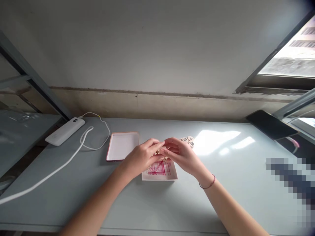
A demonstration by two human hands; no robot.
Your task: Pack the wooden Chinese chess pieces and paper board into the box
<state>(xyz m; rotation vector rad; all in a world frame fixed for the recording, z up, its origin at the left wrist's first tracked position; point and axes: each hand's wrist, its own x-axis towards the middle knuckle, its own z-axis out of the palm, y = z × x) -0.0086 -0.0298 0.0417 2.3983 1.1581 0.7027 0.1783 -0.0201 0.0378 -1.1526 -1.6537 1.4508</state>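
Observation:
My left hand [142, 155] and my right hand [182, 155] meet over a shallow white box [159, 179]. Their fingers curl together around several small, pale round wooden pieces, which look like Chinese chess pieces and are mostly hidden by the fingers. A folded sheet printed with red lines [157, 168] lies inside the box. Just beyond my right hand, several Chinese chess pieces [190, 143] with dark characters rest on the grey table. Left of my left hand lies the box lid [123, 147], its white inside facing up.
A white power bank [65, 131] with a white cable [49, 177] occupies the table's left side. At the right back, a dark flat device [272, 124] leans near a metal post. The wall [137, 105] runs along the table's far edge, and sunlight glares on the right.

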